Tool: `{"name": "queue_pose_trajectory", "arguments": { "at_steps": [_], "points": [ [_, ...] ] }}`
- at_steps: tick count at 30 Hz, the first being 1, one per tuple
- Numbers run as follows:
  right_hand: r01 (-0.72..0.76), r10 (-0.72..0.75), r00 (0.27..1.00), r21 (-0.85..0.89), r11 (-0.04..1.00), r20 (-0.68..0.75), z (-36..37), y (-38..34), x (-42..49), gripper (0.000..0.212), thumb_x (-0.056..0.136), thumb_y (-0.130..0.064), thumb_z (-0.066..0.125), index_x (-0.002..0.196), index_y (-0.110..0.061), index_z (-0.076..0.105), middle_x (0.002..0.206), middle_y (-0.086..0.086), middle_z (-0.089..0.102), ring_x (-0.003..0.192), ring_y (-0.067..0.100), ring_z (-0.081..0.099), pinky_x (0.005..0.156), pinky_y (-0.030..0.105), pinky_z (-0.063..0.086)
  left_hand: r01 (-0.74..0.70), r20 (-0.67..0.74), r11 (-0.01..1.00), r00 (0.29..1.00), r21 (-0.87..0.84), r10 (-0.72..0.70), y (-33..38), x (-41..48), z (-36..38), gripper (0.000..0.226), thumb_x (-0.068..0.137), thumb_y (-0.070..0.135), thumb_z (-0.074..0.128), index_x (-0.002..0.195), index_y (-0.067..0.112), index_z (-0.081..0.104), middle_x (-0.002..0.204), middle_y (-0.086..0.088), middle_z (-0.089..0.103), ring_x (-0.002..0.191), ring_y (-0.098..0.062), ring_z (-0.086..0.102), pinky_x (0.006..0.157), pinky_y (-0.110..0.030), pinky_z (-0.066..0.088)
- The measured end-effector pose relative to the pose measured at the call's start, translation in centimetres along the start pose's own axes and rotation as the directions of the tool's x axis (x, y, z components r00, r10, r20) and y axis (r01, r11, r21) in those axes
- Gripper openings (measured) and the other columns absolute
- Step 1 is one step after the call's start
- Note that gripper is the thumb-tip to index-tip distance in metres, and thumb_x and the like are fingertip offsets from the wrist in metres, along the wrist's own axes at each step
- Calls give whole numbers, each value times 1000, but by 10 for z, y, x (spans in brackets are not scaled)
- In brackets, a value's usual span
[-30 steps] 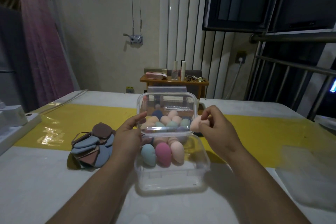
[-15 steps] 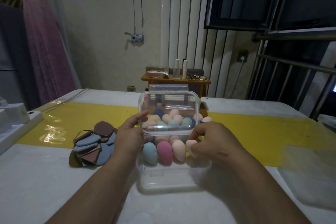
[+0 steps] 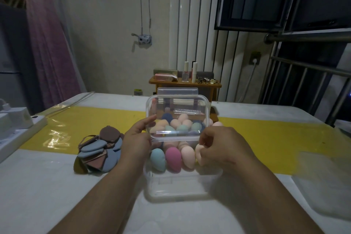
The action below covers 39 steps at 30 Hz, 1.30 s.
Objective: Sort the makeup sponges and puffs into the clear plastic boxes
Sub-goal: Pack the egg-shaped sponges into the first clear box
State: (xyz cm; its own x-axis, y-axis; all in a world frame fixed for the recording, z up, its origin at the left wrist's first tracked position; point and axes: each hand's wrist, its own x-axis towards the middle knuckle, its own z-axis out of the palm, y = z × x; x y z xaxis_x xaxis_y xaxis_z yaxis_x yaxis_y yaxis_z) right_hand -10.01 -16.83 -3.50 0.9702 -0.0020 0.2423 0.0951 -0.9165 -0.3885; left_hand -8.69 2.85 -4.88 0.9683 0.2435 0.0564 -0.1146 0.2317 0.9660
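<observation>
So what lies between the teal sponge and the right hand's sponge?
A pink sponge, then a peach sponge, both in the clear box, before the pale sponge in the right hand. The head view shows it.

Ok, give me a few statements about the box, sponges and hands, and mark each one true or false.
1. The right hand pinches a pale peach sponge at the right end of the front row in the clear box. True.
2. The lid lies flat, closing the box. False: it stands upright, and the left hand holds its edge.
3. The flat puffs lie in a pile on the table, left of the box. True.
4. The pink sponge is leftmost in that row. False: the teal sponge is leftmost, with the pink one next to it.
</observation>
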Motion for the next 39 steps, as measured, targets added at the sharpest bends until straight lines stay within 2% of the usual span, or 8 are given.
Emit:
{"name": "queue_pose_trajectory", "arguments": {
  "at_steps": [6, 10, 16, 19, 24, 28, 33, 39],
  "points": [
    [12, -6, 999, -138, 990, 46, 4, -6, -1, 13, 81, -37, 65, 91, -33, 58, 95, -8, 64, 90, 20, 58, 71, 28, 49, 2, 3, 1000, 1000, -2, -2, 0, 0, 0, 57, 81, -23, 43, 103, 22, 70, 104, 4, 63, 82, -9, 62, 69, -32, 60],
    [20, -13, 999, -214, 977, 33, 3, -10, -3, 6, 81, -34, 65, 86, -30, 64, 84, -5, 54, 84, 21, 55, 70, 26, 45, -11, 10, 1000, 1000, 6, 11, -1, 1, 0, 55, 81, -23, 49, 106, 21, 69, 100, 7, 64, 73, -2, 63, 55, -21, 56],
    [18, -3, 998, -228, 974, 66, 3, -9, -4, 12, 74, -33, 71, 84, -27, 73, 83, -4, 65, 81, 19, 59, 65, 25, 47, 8, -6, 1000, 1000, -4, -8, -1, 1, 0, 60, 80, -26, 42, 109, 19, 69, 98, 8, 64, 77, -6, 62, 62, -25, 60],
    [60, -51, 998, -251, 966, 44, 3, -8, -3, 9, 75, -31, 74, 84, -29, 71, 97, -4, 59, 87, 21, 57, 67, 28, 47, 1, -7, 1000, 1000, 13, -1, -2, 2, -1, 58, 82, -23, 44, 108, 22, 70, 104, 6, 64, 81, -7, 62, 69, -31, 60],
    [36, -36, 999, -207, 978, 5, 3, -6, -3, 19, 78, -27, 73, 93, -32, 62, 109, -7, 45, 100, 20, 50, 74, 30, 45, 0, 4, 1000, 1000, -26, 0, -2, 1, 0, 55, 83, -22, 44, 104, 22, 70, 102, 4, 64, 80, -9, 62, 71, -34, 59],
    [-11, 11, 1000, -216, 976, -2, 5, -6, -4, 16, 77, -31, 77, 91, -34, 70, 116, -8, 42, 104, 19, 50, 81, 31, 49, -5, 10, 1000, 1000, -18, 5, -3, 1, -1, 55, 83, -21, 48, 97, 28, 71, 107, 3, 64, 83, -10, 63, 66, -30, 59],
    [-49, 69, 994, -202, 978, 91, 2, -5, -3, 18, 80, -34, 77, 97, -36, 74, 111, -4, 52, 102, 19, 54, 76, 28, 45, -6, 0, 1000, 1000, -11, 6, -1, 0, -1, 54, 82, -21, 51, 98, 27, 71, 106, 5, 64, 81, -8, 63, 53, -19, 56],
    [-78, 78, 989, -6, 997, 123, 0, -3, 0, 22, 73, -22, 77, 86, -34, 64, 94, -9, 47, 85, 18, 57, 64, 28, 48, 2, -6, 1000, 1000, -1, -3, -1, -1, 0, 57, 80, -22, 49, 105, 24, 70, 109, 4, 63, 83, -8, 62, 62, -25, 57]
  ]
}}
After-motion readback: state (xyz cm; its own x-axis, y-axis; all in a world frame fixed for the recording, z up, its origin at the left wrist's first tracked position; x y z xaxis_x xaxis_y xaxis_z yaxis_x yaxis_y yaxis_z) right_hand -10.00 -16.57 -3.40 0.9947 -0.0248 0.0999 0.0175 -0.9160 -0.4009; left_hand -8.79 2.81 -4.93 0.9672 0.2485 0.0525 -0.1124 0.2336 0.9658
